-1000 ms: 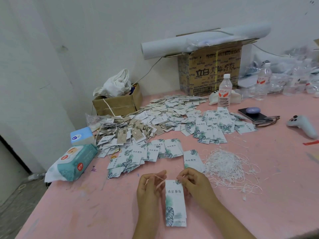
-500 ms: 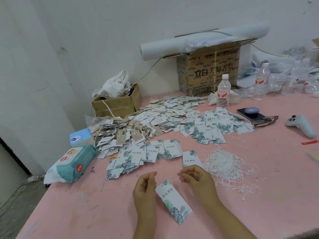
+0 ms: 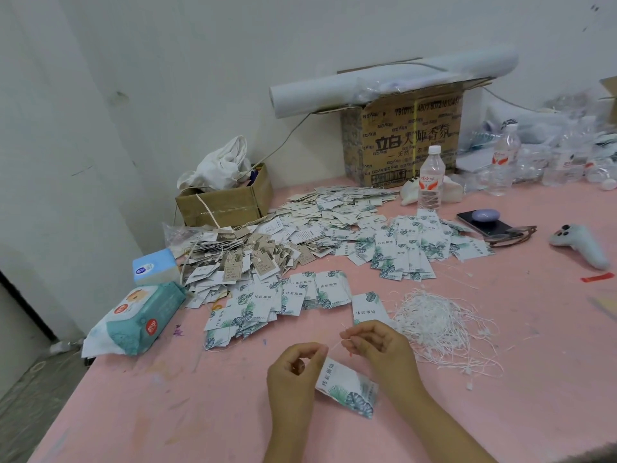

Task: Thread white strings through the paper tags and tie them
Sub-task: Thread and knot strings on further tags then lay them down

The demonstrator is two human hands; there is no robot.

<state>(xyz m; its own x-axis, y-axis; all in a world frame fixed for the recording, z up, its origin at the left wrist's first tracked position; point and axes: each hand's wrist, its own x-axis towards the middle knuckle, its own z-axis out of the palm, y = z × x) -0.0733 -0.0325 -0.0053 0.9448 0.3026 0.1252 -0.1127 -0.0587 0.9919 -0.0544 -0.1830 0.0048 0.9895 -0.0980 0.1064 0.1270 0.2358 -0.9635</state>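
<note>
A white paper tag (image 3: 347, 387) with green leaf print hangs tilted between my hands, low in the view. My left hand (image 3: 293, 370) pinches one end of a white string (image 3: 335, 345) at the tag's top corner. My right hand (image 3: 377, 347) pinches the string's other end, a short taut stretch showing between the two hands. A tangled heap of white strings (image 3: 437, 325) lies just right of my right hand. Loose leaf-print tags (image 3: 283, 302) lie in a row beyond my hands, one more tag (image 3: 367, 307) right behind my right hand.
On the pink table (image 3: 517, 379), large piles of tags (image 3: 334, 228) spread toward the wall. A wet-wipe pack (image 3: 137, 320) and tissue box (image 3: 155, 265) sit left. Cardboard boxes (image 3: 410, 138), a water bottle (image 3: 430, 178), phone (image 3: 484, 222) and controller (image 3: 581, 243) stand behind and right.
The tag has swung from lying straight between my hands to hanging tilted, its bottom pointing right. My hands have drawn apart a little, pulling the string taut.
</note>
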